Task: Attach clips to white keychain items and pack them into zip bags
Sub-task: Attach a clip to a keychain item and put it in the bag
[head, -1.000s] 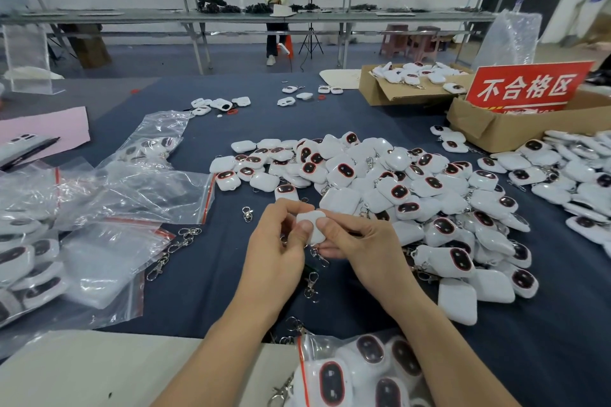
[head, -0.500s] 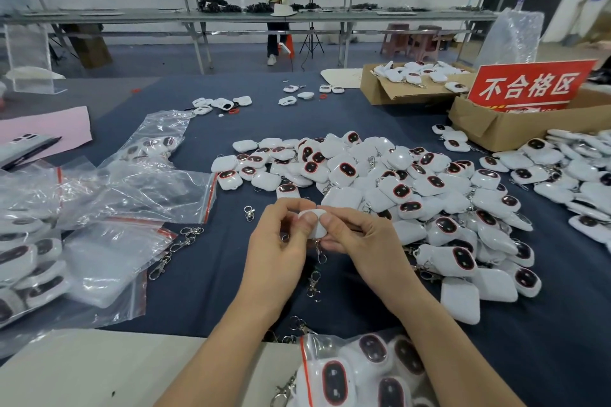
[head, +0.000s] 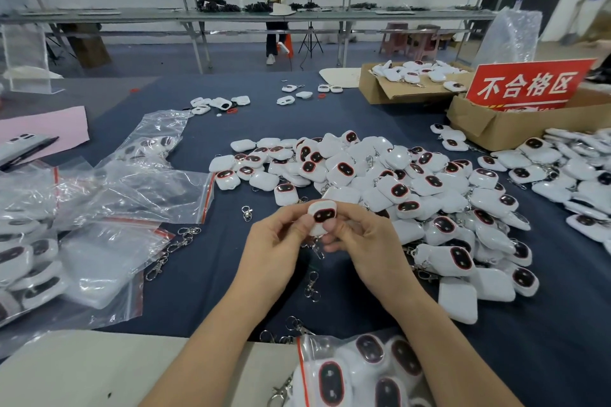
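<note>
Both hands met in the air over the blue cloth. The left hand and the right hand each pinched the white keychain item from its own side, thumbs on its lower part, fingers curled close behind.

It stood upright, dark red-ringed face toward the camera. My guess was that this let the person check the face while working at the bottom, where a metal clip hung in the gap between the palms. Whether that clip was hooked on, I could not tell, because the fingers hid the join.

The work sat just in front of the pile of white items, so the next piece looked like a short reach.

Room was tight on the right, with the pile crowding that wrist. The left was freer: open cloth, a loose clip just below the hands, and a string of clips beside the zip bags. That made a fair lane for packing.

A filled bag lay at the near table edge, between the forearms.
</note>
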Motion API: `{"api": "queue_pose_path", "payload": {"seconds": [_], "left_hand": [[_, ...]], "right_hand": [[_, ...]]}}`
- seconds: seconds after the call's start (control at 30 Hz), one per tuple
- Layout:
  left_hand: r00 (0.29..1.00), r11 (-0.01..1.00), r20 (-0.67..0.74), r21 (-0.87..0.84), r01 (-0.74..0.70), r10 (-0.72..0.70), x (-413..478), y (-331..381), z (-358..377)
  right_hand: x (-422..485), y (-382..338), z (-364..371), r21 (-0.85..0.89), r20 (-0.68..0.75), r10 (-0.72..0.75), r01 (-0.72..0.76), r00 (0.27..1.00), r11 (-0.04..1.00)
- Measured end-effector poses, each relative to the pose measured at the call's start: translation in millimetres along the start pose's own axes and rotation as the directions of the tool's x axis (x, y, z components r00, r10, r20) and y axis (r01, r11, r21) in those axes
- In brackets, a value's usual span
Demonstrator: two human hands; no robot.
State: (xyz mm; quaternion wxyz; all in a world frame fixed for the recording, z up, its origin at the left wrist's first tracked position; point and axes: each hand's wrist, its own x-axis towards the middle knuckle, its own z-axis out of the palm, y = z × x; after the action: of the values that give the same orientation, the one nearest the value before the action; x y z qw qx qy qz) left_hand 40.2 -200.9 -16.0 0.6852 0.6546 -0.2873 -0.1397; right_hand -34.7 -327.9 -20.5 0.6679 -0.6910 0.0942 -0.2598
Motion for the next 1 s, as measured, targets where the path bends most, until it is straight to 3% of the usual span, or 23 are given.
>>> {"api": "queue_pose_path", "payload": {"seconds": [0.47, 0.67, 1.0], "left_hand": [[1.0, 0.999, 0.008, -0.035, 0.008, -0.008, 0.6, -2.6, -2.7], [0.999, 1.0, 0.05, -0.011, -0.012, 0.013, -0.1, -1.1, -5.7], [1.0, 0.999, 0.021, 0.038, -0.001, 0.0, -0.7, -1.1, -6.0]], "right_hand": [[1.9, 1.9, -1.0, -0.053, -0.034, -0.008, 0.006, 0.999, 0.999], [-0.7, -2.6, -2.0, 0.08, 0.005, -0.032, 0.032, 0.999, 0.996], [1.0, -1.9, -2.6, 0.066, 0.01, -0.033, 0.032, 0.999, 0.997]]}}
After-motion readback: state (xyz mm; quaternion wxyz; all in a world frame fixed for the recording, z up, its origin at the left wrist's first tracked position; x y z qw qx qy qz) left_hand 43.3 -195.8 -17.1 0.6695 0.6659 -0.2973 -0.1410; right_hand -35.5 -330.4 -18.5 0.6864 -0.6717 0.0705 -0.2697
